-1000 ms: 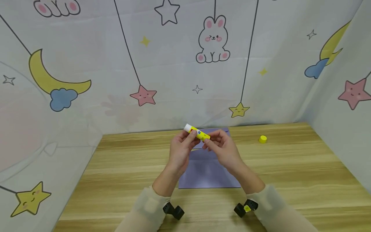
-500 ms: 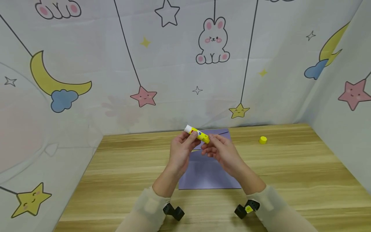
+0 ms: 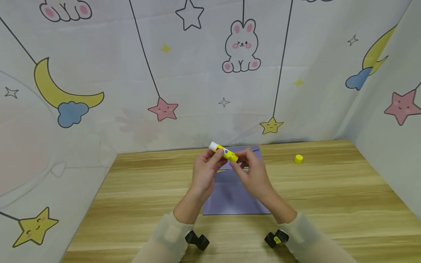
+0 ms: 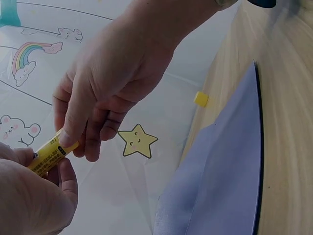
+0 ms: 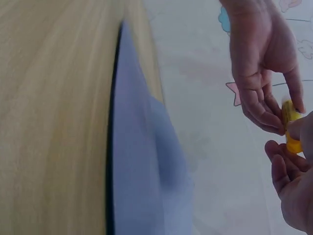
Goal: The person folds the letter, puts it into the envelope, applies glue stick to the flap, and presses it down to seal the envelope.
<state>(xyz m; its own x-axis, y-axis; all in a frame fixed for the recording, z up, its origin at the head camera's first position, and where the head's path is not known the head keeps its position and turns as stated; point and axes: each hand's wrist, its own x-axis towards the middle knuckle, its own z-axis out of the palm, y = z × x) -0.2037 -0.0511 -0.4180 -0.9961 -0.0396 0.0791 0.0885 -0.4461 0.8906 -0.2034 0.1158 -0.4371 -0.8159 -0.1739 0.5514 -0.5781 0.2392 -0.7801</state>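
Observation:
A yellow glue stick [image 3: 228, 153] with a white end is held above a purple envelope [image 3: 235, 199] in the head view. My left hand [image 3: 203, 173] grips its barrel, thumb on top, with the white end pointing up and left. At the lower yellow end, the thumb and fingers of my right hand [image 3: 257, 175] pinch the base. The left wrist view shows the right thumb pressed on that end of the glue stick [image 4: 49, 155]. Beneath both hands, the envelope lies on the table with its flap side raised; the forearms partly cover it.
A yellow cap [image 3: 298, 159] stands on the wooden table [image 3: 329, 197] to the right of the envelope. White fabric [image 3: 197, 80] printed with stars, moons and rabbits hangs behind the table and along both sides. Black wrist cameras sit on both sleeves.
Half a second ago the right fingers were looser at the glue stick's lower end; now they pinch it again and the right wrist has turned slightly. The left hand keeps its grip.

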